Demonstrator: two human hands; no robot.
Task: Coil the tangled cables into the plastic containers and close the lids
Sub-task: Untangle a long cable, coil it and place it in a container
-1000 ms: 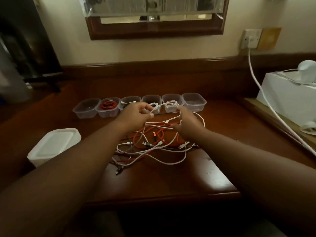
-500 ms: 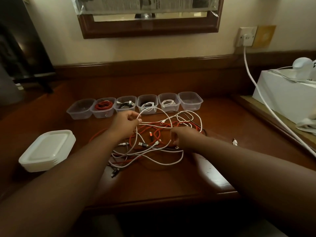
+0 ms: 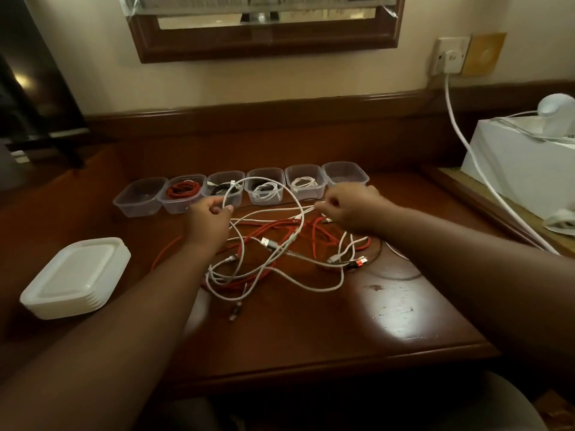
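Just in front of a row of six clear plastic containers (image 3: 241, 189), a tangle of white and red cables (image 3: 280, 253) is spread over the wooden desk (image 3: 404, 312). A white cable (image 3: 267, 181) is pinched between the thumb and fingers of the left hand (image 3: 208, 220), and from there a loop of it is lifted up in an arc in front of the middle containers. The right hand (image 3: 351, 209) is curled around another stretch of white cable, which is pulled towards the right end of the row. The rest of the tangle lies on the desk between and beneath the two forearms, with several plug ends seen among the strands.

Coiled cables are already held in four of the containers: a red coil (image 3: 183, 189) in the second from the left, a dark cable in the third, a white one in the fourth and another white one in the fifth. Nothing can be made out in the two end containers. None of the containers is closed. A stack of white lids (image 3: 77, 276) is set well apart, on the left side of the desk.

On the right, a white box (image 3: 516, 163) is placed on a ledge, and a thick white cord (image 3: 460, 132) is run down from a wall socket (image 3: 449, 56) past it. A wood-framed mirror (image 3: 264, 42) is mounted on the wall above the desk.
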